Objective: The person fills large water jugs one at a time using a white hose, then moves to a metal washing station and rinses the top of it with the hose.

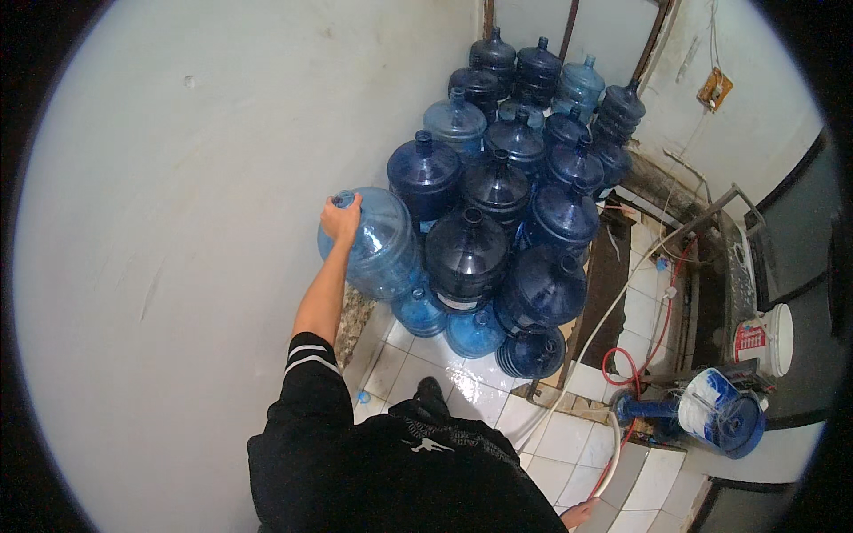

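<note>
- Black shirt point(382, 480) lies nearest my camera
- Left hand point(341, 219) curls closed round the neck of the light-blue bottle point(384, 249), beside the wall point(178, 284)
- I judge it stiff, slippery if wet, light if empty; grip the neck
- Right hand point(579, 513) is beside the pale hose point(617, 449); I cannot tell its grip
- Dark blue bottles point(466, 253): contents unreadable to me

From where I stand, no words can be read for certain. The black shirt point(382, 484) carries a curved band of small pale lettering point(469, 434) beside a white leaping-figure emblem point(429, 444). Past the tiled floor's right edge, a white bucket point(780, 339) wears a red label point(752, 345) with pale print. One dark blue bottle point(466, 253) bears a blurred white label point(458, 304).
</note>
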Tool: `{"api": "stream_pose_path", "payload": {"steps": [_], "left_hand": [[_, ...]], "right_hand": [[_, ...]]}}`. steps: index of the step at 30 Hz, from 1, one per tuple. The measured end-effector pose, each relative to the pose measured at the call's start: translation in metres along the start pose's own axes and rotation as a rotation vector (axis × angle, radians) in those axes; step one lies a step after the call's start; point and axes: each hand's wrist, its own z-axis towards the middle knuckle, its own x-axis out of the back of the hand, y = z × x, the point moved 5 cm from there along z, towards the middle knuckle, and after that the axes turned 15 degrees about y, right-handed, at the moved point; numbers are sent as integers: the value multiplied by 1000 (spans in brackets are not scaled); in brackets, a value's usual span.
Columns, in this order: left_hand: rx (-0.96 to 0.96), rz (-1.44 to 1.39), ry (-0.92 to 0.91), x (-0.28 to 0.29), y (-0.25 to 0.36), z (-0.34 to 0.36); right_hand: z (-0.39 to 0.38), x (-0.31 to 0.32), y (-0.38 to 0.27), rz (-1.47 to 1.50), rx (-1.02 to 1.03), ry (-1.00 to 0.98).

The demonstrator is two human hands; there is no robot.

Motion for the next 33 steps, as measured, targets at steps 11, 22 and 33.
{"api": "stream_pose_path", "payload": {"steps": [11,22,33], "left_hand": [[11,-73,-69,-107,-37,20],[-13,-29,-70,-119,-32,0],[53,-48,-191,-123,-24,-17]], "right_hand": [[-11,-32,54,-439,378,294],[-9,61,-144,269,-287,127],[-19,77,-164,251,-368,84]]}}
